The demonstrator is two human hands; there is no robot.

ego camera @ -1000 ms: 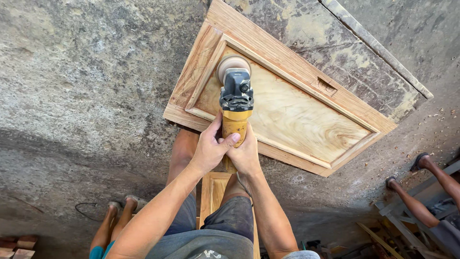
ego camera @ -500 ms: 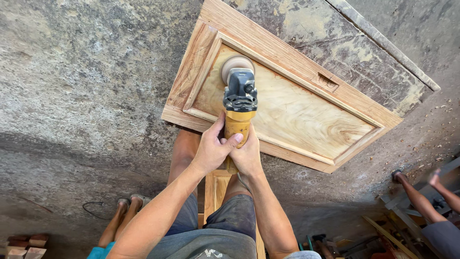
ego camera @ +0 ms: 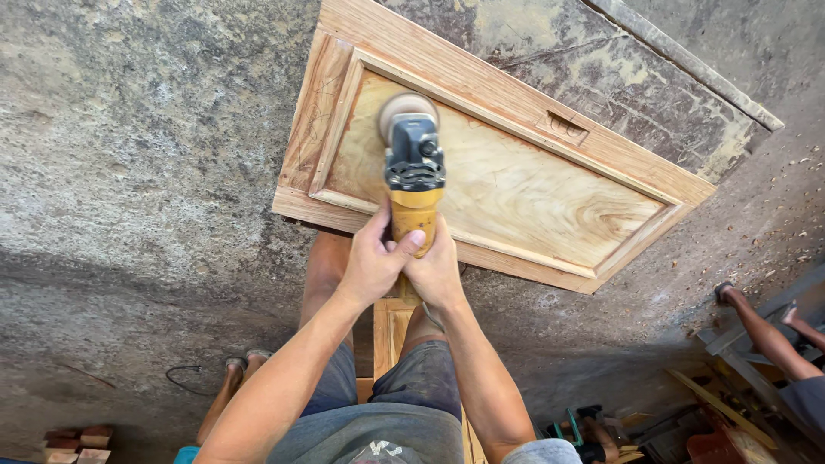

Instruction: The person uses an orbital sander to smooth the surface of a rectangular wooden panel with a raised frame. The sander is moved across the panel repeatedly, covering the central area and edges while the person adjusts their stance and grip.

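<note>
A framed wooden door panel (ego camera: 550,185) lies flat in front of me, with a pale plywood inset and a reddish frame. A yellow and black angle grinder (ego camera: 412,172) rests on the inset near its left end, its round sanding disc (ego camera: 404,110) pressed to the wood. My left hand (ego camera: 371,262) and my right hand (ego camera: 436,271) both wrap the grinder's yellow handle, just at the panel's near edge. My knees and grey shorts show below the hands.
Rough concrete floor (ego camera: 146,155) spreads to the left. A grey dusty board (ego camera: 636,77) lies beyond the panel. Another person's legs and feet (ego camera: 756,322) are at the right, with wood scraps and tools at bottom right. Small wood blocks (ego camera: 73,442) sit bottom left; a cord (ego camera: 185,378) lies nearby.
The grinder has slid slightly away from me along the inset, both hands still on its handle. The other person's legs at the right have shifted.
</note>
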